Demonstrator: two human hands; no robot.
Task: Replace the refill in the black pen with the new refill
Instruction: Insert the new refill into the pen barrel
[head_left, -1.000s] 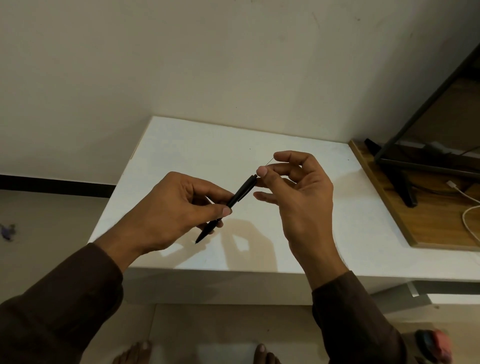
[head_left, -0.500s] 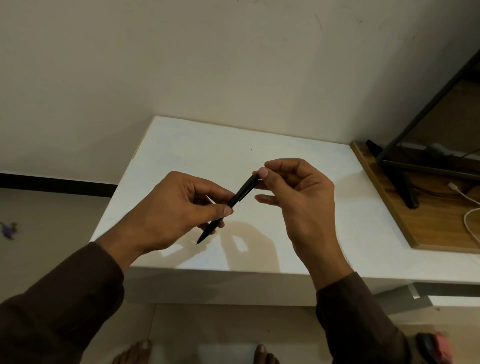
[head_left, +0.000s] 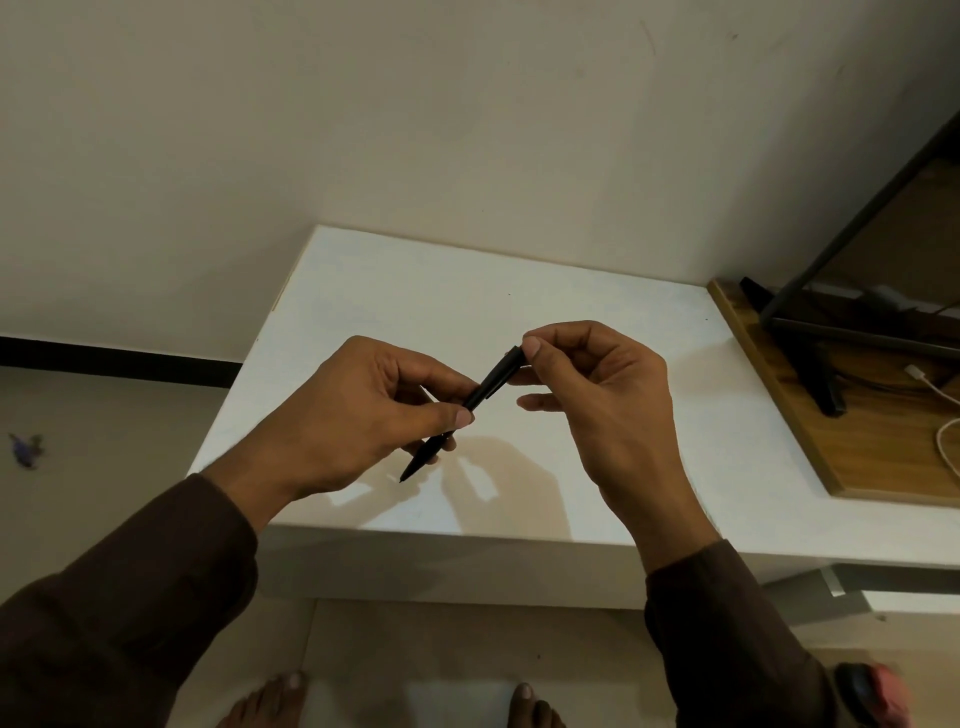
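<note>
Standing at the white rectangular worktop (head_left: 597, 312), the person holds a slim black plastic pen (head_left: 470, 402) in the air above its middle, slanted, with the pointed tip low and toward the worktop's near edge and the blunt end raised. The left hand (head_left: 358, 415) grips the lower half of the barrel, thumb and curled fingers closed round it. The right hand (head_left: 597, 395) pinches the upper end between thumb tip and forefinger, its other fingers loosely bent below. No refill is visible outside the barrel. Both wrists end in dark brown sleeves (head_left: 130, 623). Shadows of the hands fall on the worktop just beneath the pen. To the right of the worktop, touching its edge, lies a brown wooden board (head_left: 857, 447) carrying a black stand and a white cable (head_left: 940, 405). Bare toes (head_left: 291, 691) show on the floor below the worktop's near edge.
</note>
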